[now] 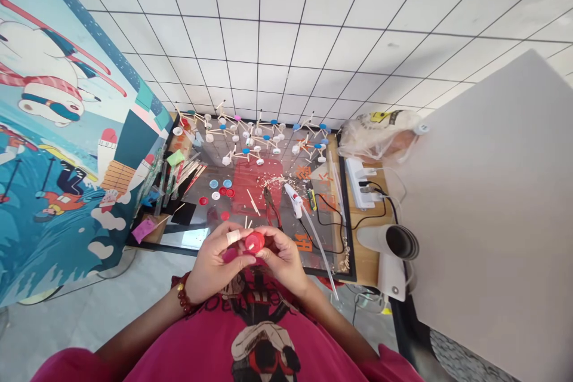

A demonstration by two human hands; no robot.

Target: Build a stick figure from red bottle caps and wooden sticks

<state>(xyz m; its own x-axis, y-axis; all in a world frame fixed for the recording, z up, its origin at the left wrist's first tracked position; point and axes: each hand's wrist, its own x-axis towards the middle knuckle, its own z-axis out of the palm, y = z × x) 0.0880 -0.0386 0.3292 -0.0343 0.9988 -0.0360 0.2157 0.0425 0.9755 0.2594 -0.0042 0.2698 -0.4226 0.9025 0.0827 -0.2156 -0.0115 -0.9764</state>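
In front of my chest, my left hand and my right hand both grip a red bottle cap at its sides. A small pale piece shows at the cap's lower part; what it is I cannot make out. Just beyond the hands, thin wooden sticks lie on the dark tabletop. Red-handled pliers rest beside them. To the right lies a white glue gun, a long clear glue stick trailing from it. Loose red, blue and white caps are on the left.
Along the wall stand several small models of sticks and caps. Sticks and strips are piled at left, near a patterned panel. A power strip, plastic bag and stacked cups are at right.
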